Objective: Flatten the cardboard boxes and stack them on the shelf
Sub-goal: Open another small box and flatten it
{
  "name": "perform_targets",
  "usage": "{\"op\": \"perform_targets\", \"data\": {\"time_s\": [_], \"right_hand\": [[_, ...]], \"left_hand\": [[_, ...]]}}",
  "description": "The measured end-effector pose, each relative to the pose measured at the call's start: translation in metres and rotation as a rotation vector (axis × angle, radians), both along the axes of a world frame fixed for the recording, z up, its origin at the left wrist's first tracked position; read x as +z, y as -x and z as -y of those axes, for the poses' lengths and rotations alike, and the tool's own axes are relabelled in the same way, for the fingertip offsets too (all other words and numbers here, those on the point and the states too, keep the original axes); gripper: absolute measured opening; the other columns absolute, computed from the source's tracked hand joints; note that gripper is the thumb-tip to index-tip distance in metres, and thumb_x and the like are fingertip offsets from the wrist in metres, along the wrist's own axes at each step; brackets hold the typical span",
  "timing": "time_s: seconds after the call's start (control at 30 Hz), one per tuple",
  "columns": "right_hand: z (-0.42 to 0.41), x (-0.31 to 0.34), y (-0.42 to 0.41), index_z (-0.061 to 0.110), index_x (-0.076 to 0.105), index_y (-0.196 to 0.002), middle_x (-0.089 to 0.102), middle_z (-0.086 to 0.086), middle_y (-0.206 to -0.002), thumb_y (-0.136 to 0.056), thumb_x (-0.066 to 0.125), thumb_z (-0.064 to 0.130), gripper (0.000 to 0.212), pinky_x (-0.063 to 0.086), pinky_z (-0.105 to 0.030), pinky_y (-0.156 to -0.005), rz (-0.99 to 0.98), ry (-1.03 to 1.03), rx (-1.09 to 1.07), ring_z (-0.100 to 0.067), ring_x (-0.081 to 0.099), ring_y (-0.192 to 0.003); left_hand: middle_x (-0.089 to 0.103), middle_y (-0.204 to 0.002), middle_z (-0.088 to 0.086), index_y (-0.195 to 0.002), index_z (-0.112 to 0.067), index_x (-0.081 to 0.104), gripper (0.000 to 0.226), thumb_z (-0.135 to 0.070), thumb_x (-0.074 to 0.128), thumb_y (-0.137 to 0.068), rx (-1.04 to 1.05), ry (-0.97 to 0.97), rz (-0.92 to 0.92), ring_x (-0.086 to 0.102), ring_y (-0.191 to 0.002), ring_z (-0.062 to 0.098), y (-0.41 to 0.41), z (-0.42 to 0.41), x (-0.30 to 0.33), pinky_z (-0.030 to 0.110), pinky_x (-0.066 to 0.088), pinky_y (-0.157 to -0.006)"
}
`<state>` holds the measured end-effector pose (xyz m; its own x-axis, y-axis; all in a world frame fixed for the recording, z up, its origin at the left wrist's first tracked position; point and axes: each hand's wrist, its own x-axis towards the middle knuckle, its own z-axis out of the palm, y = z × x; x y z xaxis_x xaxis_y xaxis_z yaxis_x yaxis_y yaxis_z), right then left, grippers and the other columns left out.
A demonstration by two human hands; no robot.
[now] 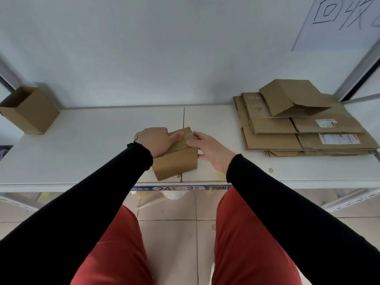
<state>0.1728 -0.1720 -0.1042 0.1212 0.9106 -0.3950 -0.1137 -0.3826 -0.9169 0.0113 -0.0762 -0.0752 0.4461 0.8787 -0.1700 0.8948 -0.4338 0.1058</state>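
The small closed brown cardboard box (176, 159) sits at the front edge of the white shelf (82, 153), right between the two hands. The left hand (156, 140) lies over the box's top left side, thumb stretched along the taped top seam, fingers curled on the lid. The right hand (211, 150) touches the top right corner with thumb and fingertips; its grip looks loose, more a pinch at the tape end than a hold. The seam runs away from the person, tilted slightly right, so the right hand is better placed to peel it. The stack of flattened brown cardboard sheets (304, 128) lies well to the right; an open upright brown carton (30, 111) stands far left.
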Motion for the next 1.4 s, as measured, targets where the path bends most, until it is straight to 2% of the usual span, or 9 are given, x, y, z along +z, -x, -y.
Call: {"op": "perform_targets", "data": {"time_s": [0.1,0.2,0.33,0.57,0.67,0.8,1.03,1.2,1.4], "right_hand": [[0.008,-0.003,0.005,0.031,0.06,-0.135,0.068,0.002,-0.131,-0.098,0.059,0.023,0.038,0.046,-0.049,-0.107,-0.098,0.01,0.038,-0.013,0.063,-0.115],[0.008,-0.008,0.006,0.024,0.066,-0.131,0.068,0.003,-0.117,-0.098,0.054,0.017,0.036,0.039,-0.055,-0.113,-0.205,0.007,-0.038,-0.014,0.059,-0.111],[0.01,-0.018,0.007,0.013,0.07,-0.125,0.064,-0.003,-0.111,-0.095,0.05,0.013,0.036,0.036,-0.056,-0.115,-0.365,-0.015,-0.117,-0.016,0.055,-0.108],[0.013,-0.021,0.001,0.014,0.07,-0.124,0.065,-0.002,-0.114,-0.094,0.049,0.012,0.037,0.037,-0.058,-0.112,-0.308,-0.028,-0.041,-0.016,0.055,-0.113],[0.006,-0.012,-0.004,0.024,0.073,-0.114,0.07,0.006,-0.112,-0.096,0.055,0.028,0.025,0.033,-0.057,-0.111,-0.163,0.052,-0.032,-0.015,0.06,-0.114],[-0.019,0.014,-0.014,0.022,0.068,-0.12,0.071,0.001,-0.114,-0.096,0.06,0.052,0.039,0.046,-0.047,-0.102,0.206,0.138,0.038,-0.017,0.066,-0.103],[-0.051,0.031,-0.031,0.015,0.064,-0.129,0.068,-0.015,-0.121,-0.099,0.064,0.03,0.034,0.062,-0.041,-0.085,0.32,0.203,0.266,-0.03,0.072,-0.094],[-0.056,0.031,-0.021,0.005,0.067,-0.114,0.068,-0.016,-0.103,-0.098,0.063,0.012,0.019,0.064,-0.039,-0.066,0.4,0.181,0.243,-0.031,0.071,-0.079],[-0.051,0.036,-0.011,0.012,0.066,-0.116,0.068,-0.01,-0.104,-0.1,0.056,0.016,0.019,0.064,-0.045,-0.077,0.651,0.114,0.305,-0.028,0.071,-0.088]], "left_hand": [[0.067,-0.094,0.0,-0.091,-0.022,0.058,0.072,-0.079,0.015,-0.092,0.001,-0.031,-0.078,0.058,-0.091,0.024,-0.001,0.003,0.001,0.039,0.037,-0.081],[0.066,-0.099,-0.001,-0.103,-0.028,0.059,0.068,-0.078,0.013,-0.093,-0.016,0.011,-0.076,0.05,-0.101,0.025,-0.002,0.001,-0.003,0.059,0.019,-0.11],[0.062,-0.121,-0.002,-0.123,-0.035,0.054,0.051,-0.073,0.037,-0.093,-0.066,0.254,0.112,0.049,-0.115,0.026,0.002,-0.004,-0.004,0.053,0.03,-0.108],[0.061,-0.103,-0.01,-0.112,-0.038,0.057,0.053,-0.079,0.053,-0.079,-0.039,0.355,0.139,0.056,-0.109,0.022,0.002,-0.009,-0.001,0.052,0.033,-0.108],[0.065,-0.105,-0.01,-0.11,-0.034,0.061,0.056,-0.076,0.061,-0.072,0.001,0.461,0.211,0.061,-0.103,0.019,-0.001,-0.012,0.002,0.048,0.04,-0.104],[0.067,-0.111,-0.003,-0.117,-0.027,0.062,0.043,-0.055,0.069,-0.086,-0.017,0.582,0.264,0.064,-0.099,0.017,0.0,-0.014,0.009,0.034,0.048,-0.083],[0.066,-0.118,0.001,-0.119,-0.022,0.062,0.038,-0.053,0.048,-0.1,-0.014,0.577,0.227,0.063,-0.107,0.021,-0.001,-0.015,0.012,0.037,0.045,-0.098],[0.067,-0.117,0.002,-0.117,-0.018,0.066,0.033,-0.043,0.057,-0.098,-0.004,0.54,0.19,0.062,-0.109,0.023,-0.009,-0.016,0.012,0.036,0.045,-0.098],[0.067,-0.116,0.005,-0.114,-0.015,0.065,0.027,-0.036,0.061,-0.097,0.0,0.531,0.224,0.062,-0.11,0.026,-0.01,-0.014,0.012,0.039,0.046,-0.098]]}}
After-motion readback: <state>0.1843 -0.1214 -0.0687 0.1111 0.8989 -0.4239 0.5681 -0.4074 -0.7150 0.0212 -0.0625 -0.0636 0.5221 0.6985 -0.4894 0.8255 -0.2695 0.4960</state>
